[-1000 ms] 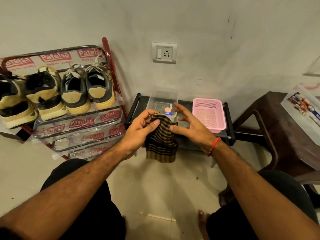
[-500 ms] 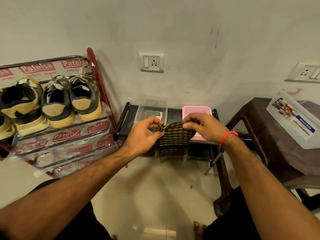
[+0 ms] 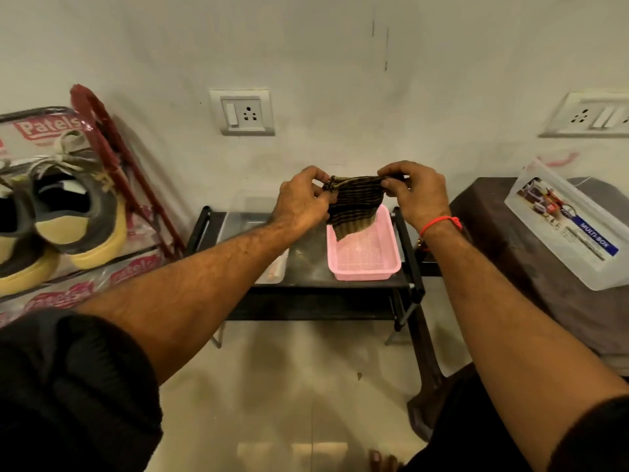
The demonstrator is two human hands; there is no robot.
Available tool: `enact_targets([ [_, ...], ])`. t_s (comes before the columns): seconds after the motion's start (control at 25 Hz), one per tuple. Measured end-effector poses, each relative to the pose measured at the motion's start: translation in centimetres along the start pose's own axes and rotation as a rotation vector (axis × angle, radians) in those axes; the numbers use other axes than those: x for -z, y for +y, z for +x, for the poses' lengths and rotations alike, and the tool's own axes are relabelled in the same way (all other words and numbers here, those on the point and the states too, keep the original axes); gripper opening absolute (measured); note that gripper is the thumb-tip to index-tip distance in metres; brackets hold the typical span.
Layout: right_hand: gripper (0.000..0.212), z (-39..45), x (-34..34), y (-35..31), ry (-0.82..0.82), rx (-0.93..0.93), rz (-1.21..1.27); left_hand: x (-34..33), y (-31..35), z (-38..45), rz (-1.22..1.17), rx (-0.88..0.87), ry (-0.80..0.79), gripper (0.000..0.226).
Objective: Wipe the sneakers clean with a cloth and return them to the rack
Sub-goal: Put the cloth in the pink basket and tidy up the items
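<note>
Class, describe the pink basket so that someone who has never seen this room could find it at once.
Start at the wall socket and look straight down to the low black table against the wall. The pink basket sits on its right half, under the striped cloth held up by both hands. Its perforated pink plastic sets it apart from the clear container to its left.

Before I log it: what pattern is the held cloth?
Dark with tan stripes, cloth, clearest in the head view.

L hand & R hand pinch cloth over pink basket.
</note>
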State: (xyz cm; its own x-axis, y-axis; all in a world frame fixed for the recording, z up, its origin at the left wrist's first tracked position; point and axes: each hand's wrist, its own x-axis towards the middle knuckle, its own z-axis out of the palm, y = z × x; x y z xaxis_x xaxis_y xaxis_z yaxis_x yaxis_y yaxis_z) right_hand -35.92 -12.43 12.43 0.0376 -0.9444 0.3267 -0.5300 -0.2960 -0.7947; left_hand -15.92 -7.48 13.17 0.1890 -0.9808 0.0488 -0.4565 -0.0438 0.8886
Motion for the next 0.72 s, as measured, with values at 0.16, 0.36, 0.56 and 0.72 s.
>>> enact_targets([
  [0.16,0.016,0.4,-1.1,2.9,-0.067,-0.092,-0.091,-2.9,-2.9,1.5,-0.005,0.14,-0.057,0.028],
  [0.36,0.012,0.5,-2.6,5.3,-0.118,-0.23,-0.102,-5.1,-5.5,2.5,0.019,0.235,-0.116,0.025],
  [0.56,0.016,0.5,-2.7,4.4,0.056,-0.149,-0.063,-5.8,-4.7,4.3,-0.086,0.184,-0.019,0.021],
  [0.72,0.015,0.2,-2.7,4.6,-0.065,-0.147,-0.105,-5.8,-5.9,4.1,0.023,0.156,-0.055,0.022],
])
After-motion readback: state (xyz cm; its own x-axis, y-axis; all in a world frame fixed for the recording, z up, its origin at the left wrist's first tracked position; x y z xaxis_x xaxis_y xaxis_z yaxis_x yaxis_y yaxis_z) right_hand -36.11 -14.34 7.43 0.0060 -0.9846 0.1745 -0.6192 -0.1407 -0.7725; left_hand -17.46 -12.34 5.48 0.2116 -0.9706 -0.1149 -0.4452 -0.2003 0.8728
